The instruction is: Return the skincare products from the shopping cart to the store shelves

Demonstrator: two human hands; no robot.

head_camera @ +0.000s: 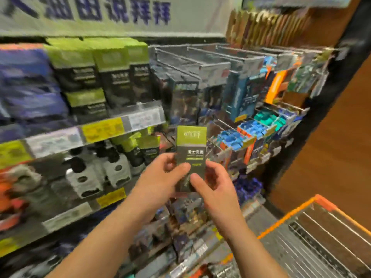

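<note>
The left hand (160, 173) and the right hand (212, 181) both hold one box (191, 149). The box is green on top and dark below, with white writing on it. It stands upright in front of the shelves. The left hand grips its left side, with the thumb across the front. The right hand grips the lower right corner, and its thumb presses on the front too. The two thumbs almost touch.

Behind the box is the upper shelf (80, 131). On it stand green and dark boxes (112, 77) that look like the one in the hands. I can count about four, and one of them is shorter and sits in front. To their left are blue packs (26, 87), too blurry to count.

Yellow and white price tags (102, 128) run along the shelf edge.

On the lower shelf (84, 209) stand white bottles with black caps (96, 173). I see about three in front, and more behind. Next to them are dark tubes with green tops (140, 149), about three.

To the right, packs hang in rows on metal hooks (200, 55). Lower down are small blue and teal packs (259, 127) in racks.

The shopping cart (313, 203) with its orange rim is at the bottom right. Only its wire basket shows, and I can't see anything in that part.
</note>
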